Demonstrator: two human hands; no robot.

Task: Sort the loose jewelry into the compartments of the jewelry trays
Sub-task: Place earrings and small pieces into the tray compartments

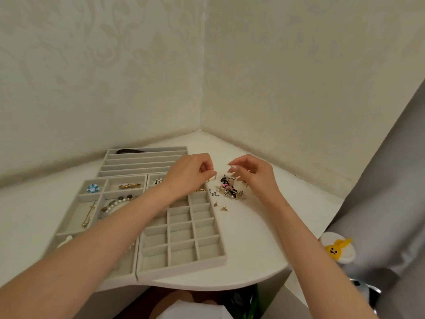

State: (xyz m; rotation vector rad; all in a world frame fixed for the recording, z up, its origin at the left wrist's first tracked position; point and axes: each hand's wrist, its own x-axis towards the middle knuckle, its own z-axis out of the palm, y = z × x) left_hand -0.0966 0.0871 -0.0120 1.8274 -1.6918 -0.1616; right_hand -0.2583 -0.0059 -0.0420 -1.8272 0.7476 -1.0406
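Note:
A heap of loose jewelry (230, 188) lies on the white table, just right of the grid tray (184, 238) with its many small square compartments. My left hand (190, 173) hovers over that tray's top right corner and pinches a small gold piece (211, 179) at the fingertips. My right hand (250, 173) is above the heap's right side, fingers curled, pinching something small that I cannot make out. A left tray (76, 203) holds a blue flower brooch (92, 188), a gold clip (129, 185), a pearl bracelet (115, 203) and a long pin.
A third tray (142, 161) with long slots stands at the back against the wall. Two small earrings (219, 206) lie apart from the heap. The table (264, 238) ends in a curved front edge. A grey curtain (379, 203) and a yellow plush toy (338, 248) are at right.

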